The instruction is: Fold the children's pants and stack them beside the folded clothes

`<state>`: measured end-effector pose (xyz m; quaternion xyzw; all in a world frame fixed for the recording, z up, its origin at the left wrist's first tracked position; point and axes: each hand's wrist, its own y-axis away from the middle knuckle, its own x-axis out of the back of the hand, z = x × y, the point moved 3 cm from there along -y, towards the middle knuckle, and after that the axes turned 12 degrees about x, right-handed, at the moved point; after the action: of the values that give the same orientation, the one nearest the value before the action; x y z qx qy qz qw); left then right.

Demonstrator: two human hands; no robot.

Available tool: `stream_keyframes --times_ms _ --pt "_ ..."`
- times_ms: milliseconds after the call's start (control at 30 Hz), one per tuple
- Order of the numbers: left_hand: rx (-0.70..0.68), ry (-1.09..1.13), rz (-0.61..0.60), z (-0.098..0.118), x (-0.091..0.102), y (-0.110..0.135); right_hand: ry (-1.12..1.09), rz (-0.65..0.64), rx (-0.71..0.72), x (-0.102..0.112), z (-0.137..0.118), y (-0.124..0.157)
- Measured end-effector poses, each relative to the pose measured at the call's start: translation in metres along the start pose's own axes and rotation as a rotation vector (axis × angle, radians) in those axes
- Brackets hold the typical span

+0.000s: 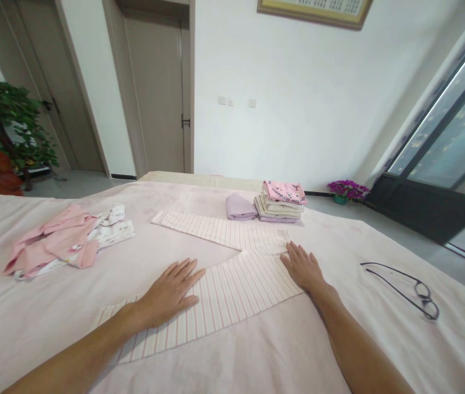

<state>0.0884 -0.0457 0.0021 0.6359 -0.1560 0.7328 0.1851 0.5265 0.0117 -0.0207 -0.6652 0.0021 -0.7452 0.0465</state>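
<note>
A pair of striped trousers (232,295), cream with pink lines, lies spread flat on the pink sheet (248,350). Its legs point left and its waistband is at the right. My left hand (170,295) rests palm down on the nearer leg, fingers stretched out. At the waistband end, my right hand (303,266) lies flat with its fingers on the fabric. Neither hand grips anything. Part of the nearer leg is covered by my left hand and forearm.
Rumpled pink and white clothes (72,241) lie at the left. Beyond the trousers sit a folded lilac garment (240,208) and a stack of folded clothes (281,202). Black-framed glasses (423,298) lie at the right. Purple flowers (347,190) stand on the floor behind.
</note>
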Motion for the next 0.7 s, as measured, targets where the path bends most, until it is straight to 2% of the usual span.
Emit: stream_keyframes --times_ms 233,467,700 --pt "0.135 -0.003 0.017 -0.035 0.003 -0.008 -0.01 0.002 -0.004 0.001 0.0 0.0" --pt "0.243 -0.003 0.103 -0.073 -0.004 -0.013 -0.025 0.014 0.0 0.003 0.0 0.001" --pt "0.463 -0.051 0.173 -0.134 -0.007 -0.011 -0.05 0.033 0.002 0.001 0.002 0.001"
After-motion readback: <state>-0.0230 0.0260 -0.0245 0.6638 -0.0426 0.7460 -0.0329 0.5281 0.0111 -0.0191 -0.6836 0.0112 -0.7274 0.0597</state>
